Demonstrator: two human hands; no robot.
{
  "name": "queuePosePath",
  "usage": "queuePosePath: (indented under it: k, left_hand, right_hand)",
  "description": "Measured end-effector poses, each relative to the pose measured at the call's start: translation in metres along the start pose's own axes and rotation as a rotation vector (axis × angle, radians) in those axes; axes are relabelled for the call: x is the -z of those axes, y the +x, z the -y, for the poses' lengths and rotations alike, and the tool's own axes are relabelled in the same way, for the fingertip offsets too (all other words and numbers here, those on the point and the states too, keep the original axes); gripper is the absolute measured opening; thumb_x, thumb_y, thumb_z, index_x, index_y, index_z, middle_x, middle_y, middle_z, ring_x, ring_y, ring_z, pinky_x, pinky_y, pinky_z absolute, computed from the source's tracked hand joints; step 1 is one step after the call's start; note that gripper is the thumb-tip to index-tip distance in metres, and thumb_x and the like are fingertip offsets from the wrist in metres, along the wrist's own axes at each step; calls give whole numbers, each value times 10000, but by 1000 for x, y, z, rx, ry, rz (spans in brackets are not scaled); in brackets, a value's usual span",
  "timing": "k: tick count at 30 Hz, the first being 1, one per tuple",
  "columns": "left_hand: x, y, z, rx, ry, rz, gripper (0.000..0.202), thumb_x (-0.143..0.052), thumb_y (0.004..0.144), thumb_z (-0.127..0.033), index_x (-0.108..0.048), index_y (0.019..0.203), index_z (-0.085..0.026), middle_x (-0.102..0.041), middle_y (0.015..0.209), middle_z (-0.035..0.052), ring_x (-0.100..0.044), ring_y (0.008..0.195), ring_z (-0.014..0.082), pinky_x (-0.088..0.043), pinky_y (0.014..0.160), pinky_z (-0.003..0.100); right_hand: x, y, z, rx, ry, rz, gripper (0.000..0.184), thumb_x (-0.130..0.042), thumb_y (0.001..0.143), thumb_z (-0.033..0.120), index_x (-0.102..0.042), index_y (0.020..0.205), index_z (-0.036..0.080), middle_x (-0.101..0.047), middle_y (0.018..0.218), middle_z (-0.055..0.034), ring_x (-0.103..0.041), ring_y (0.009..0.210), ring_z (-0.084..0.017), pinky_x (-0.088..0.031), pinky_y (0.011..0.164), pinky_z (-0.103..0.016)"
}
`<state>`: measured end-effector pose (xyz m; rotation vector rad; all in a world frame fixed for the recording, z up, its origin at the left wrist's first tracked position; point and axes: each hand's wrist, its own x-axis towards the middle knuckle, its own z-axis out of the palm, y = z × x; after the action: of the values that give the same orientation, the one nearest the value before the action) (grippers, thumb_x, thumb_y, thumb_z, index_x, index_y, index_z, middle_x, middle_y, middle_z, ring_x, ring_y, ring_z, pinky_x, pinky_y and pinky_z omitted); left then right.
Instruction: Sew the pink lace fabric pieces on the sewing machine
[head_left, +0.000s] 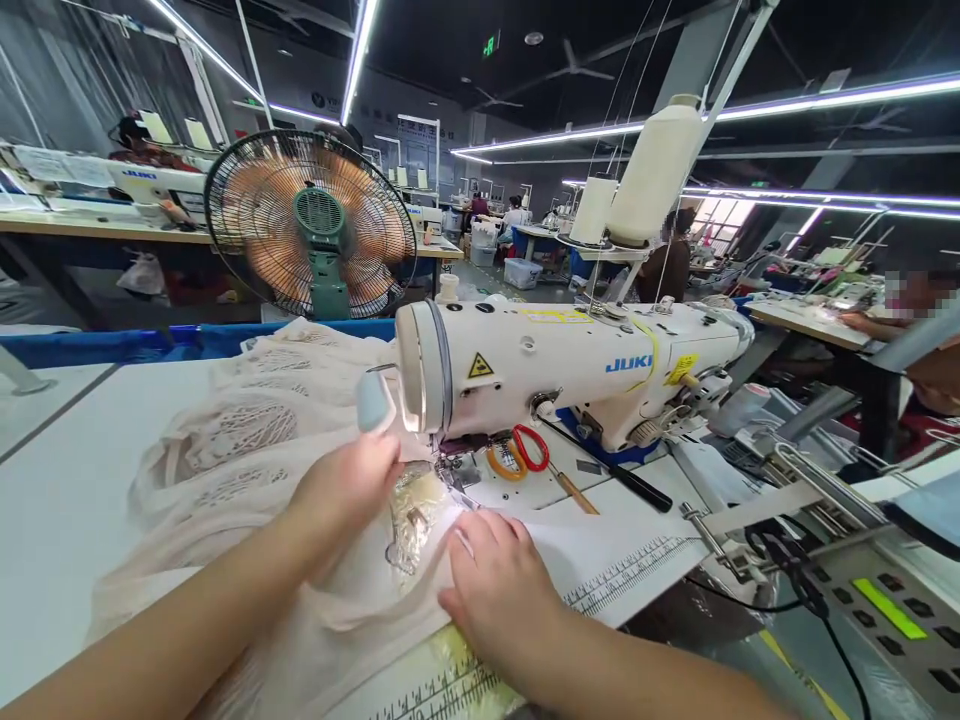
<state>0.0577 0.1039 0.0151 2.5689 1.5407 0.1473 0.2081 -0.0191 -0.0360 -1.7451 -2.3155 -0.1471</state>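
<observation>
A white JUKI sewing machine (517,365) stands before me, with pale cream fabric (247,480) spread around and left of its needle area. My left hand (352,480) is closed on the fabric just left of the presser foot, its fingertips partly hidden. Lower and to the right, my right hand (495,565) has its fingers curled on the fabric edge, close to the needle plate. Between the hands lies a shiny, clear plastic-like patch (411,520) on the bed. The needle itself is hard to make out.
Red-handled scissors (531,447), a yellow ring (505,462) and a black lever (637,487) are by the machine arm. A ruler strip (630,570) runs along the table front. A fan (311,220) stands behind; a control panel (885,610) is at right. People work farther back.
</observation>
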Motion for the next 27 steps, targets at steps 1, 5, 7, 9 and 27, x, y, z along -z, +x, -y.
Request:
queuePosePath:
  k: [1, 5, 7, 9, 27]
  left_hand:
    - [-3, -13, -3, -66, 12, 49, 233, -343, 881, -227, -549, 779, -185, -636, 865, 79, -633, 780, 235, -415, 615, 295]
    - [-28, -65, -3, -251, 53, 179, 320, -318, 884, -185, -607, 1007, -247, -636, 893, 30, -656, 720, 185, -457, 583, 262]
    - [-36, -81, 0, -285, 176, 135, 471, -276, 880, -121, -539, 1239, -275, -635, 932, 44, -653, 635, 184, -463, 529, 273]
    - [-38, -86, 3, -306, 311, 42, 591, -247, 835, -27, -491, 1327, -245, -648, 937, 68, -638, 573, 184, -462, 479, 278]
    - [-54, -26, 11, -638, 192, -192, 365, -452, 900, -238, -598, 1184, -60, -617, 1239, 180, -590, 1112, 289, -508, 936, 400]
  right_hand:
    - [0, 0, -1, 6, 13, 6, 278, -732, 787, 320, -641, 935, 102, -644, 969, -122, -583, 863, -258, -509, 744, -405]
    - [-4, 2, -7, 123, 52, 5, 308, -663, 841, 278, -617, 1086, 97, -653, 1071, -105, -588, 933, -246, -517, 765, -388]
    - [-6, 8, -9, 186, 47, -2, 339, -597, 874, 241, -585, 1174, 85, -629, 1184, -105, -560, 1053, -243, -507, 819, -383]
    - [-7, 17, -10, 217, 16, 17, 337, -580, 870, 213, -589, 1178, 74, -612, 1232, -111, -536, 1114, -242, -506, 818, -377]
    - [-14, -8, -36, 337, 165, -237, 242, -496, 904, 235, -584, 1093, 111, -632, 1180, -107, -545, 1087, -238, -451, 906, -377]
